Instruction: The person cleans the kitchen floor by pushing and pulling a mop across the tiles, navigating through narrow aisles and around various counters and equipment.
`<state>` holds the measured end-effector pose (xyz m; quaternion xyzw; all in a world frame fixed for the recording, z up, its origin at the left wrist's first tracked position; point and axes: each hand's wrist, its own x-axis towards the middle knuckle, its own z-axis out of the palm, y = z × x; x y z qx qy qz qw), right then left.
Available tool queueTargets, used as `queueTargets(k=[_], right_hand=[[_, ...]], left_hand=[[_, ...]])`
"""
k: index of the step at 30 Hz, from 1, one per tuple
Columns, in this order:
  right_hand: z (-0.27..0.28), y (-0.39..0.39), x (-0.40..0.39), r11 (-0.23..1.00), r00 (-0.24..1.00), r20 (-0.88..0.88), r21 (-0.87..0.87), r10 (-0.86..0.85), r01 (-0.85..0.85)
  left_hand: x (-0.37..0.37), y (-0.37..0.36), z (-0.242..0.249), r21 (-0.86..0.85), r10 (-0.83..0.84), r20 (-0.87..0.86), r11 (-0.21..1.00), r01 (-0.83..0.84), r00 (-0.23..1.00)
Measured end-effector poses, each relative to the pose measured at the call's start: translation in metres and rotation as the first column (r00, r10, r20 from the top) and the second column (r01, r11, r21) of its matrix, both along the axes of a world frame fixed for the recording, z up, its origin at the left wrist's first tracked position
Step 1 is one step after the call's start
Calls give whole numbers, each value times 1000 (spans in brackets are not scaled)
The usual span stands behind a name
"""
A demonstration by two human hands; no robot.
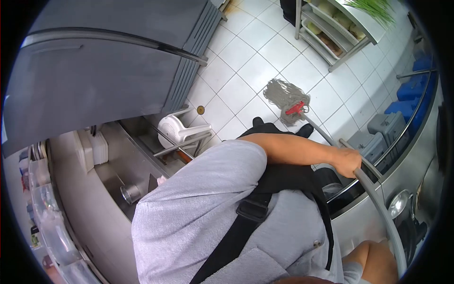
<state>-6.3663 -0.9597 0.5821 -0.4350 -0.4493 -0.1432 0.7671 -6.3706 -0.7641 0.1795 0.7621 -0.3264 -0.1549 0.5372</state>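
Observation:
My left hand [347,163] reaches across my body to the right, its fingers wrapped around the grey handle of a mop [388,227]. The handle runs from the lower right edge up to a red clamp [296,108]. Grey mop strands [282,92] lie spread on the white tiled floor, just ahead of my dark shoes. At the lower right, my bent right arm [373,258] shows close to the upper part of the handle. My right hand itself is out of view.
A white plastic stool [176,130] stands left of my feet, near a round floor drain [200,110]. Grey cabinet doors [104,80] fill the upper left. A metal rack with trays [326,38] stands ahead. Grey bins [371,144] and blue bins [409,90] line the right, beside a steel counter [350,232].

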Motion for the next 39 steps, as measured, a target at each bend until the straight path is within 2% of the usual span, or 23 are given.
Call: queueTargets(k=[3,5,6,9,14,15,16,18,20,21,23,24,25,26,27,30,31,32,34,35,37,38,39], right_hand=[[-29,33,-8,999,999,-44,14,32,-31],[-52,60,-8,998,994,-93,36,61,-58],[-68,75,-8,996,988,-131,49,77,-71],[-120,129,-9,991,953,-277,84,120,-100],[-189,250,-26,968,819,-536,-14,203,-249],[-204,269,-30,960,794,-573,-45,202,-277],[-218,281,-32,948,793,-580,-105,187,-300],[-214,278,-34,936,815,-552,-162,177,-313],[-187,254,-30,929,858,-471,-182,206,-323],[-169,241,-27,917,881,-404,-194,247,-347],[-143,212,-20,835,833,-223,-114,507,-538],[-139,222,-29,835,822,-201,-34,533,-550],[-134,233,-37,827,811,-174,44,559,-561],[-129,265,-65,886,862,-204,84,464,-456],[-137,290,-72,805,790,-165,189,591,-562],[-160,331,-82,839,841,-159,-98,517,-535],[-167,334,-89,859,854,-271,-144,444,-492],[-168,330,-89,880,877,-286,-171,387,-444],[-172,320,-78,909,909,-305,-216,282,-355],[-159,304,-68,932,925,-301,-203,231,-299],[-132,244,-44,990,909,-398,-3,126,-138],[-128,187,-23,994,936,-340,-26,87,-102],[-119,150,-11,991,947,-298,-21,120,-132]], left_hand=[[-20,42,-3,102,69,-59,993,-63,996],[-29,80,-26,146,141,11,979,-142,990],[-34,108,-44,165,175,77,969,-186,982],[-60,222,-60,213,388,21,899,-383,921],[-117,395,-172,279,702,239,612,-740,671],[-122,411,-158,537,753,154,480,-694,640],[-130,425,-166,630,765,175,396,-668,619],[-140,424,-168,626,775,148,408,-665,615],[-141,401,-162,590,729,237,418,-691,643],[-140,388,-143,582,703,160,500,-641,693],[-141,363,-97,471,660,47,648,-599,750],[-143,359,-87,373,641,9,709,-598,767],[-147,365,-99,322,637,59,716,-619,768],[-153,379,-105,328,644,79,704,-630,761],[-161,399,-108,336,647,102,692,-638,756],[-175,456,-131,410,706,186,576,-707,684],[-174,467,-138,475,762,156,500,-724,629],[-172,472,-147,540,814,131,421,-729,566],[-164,449,-160,434,841,223,366,-823,492],[-157,426,-148,428,856,147,396,-813,495],[-136,364,-115,338,838,165,448,-828,520],[-128,336,-100,261,808,158,520,-813,568],[-122,313,-71,275,780,29,595,-756,625]])
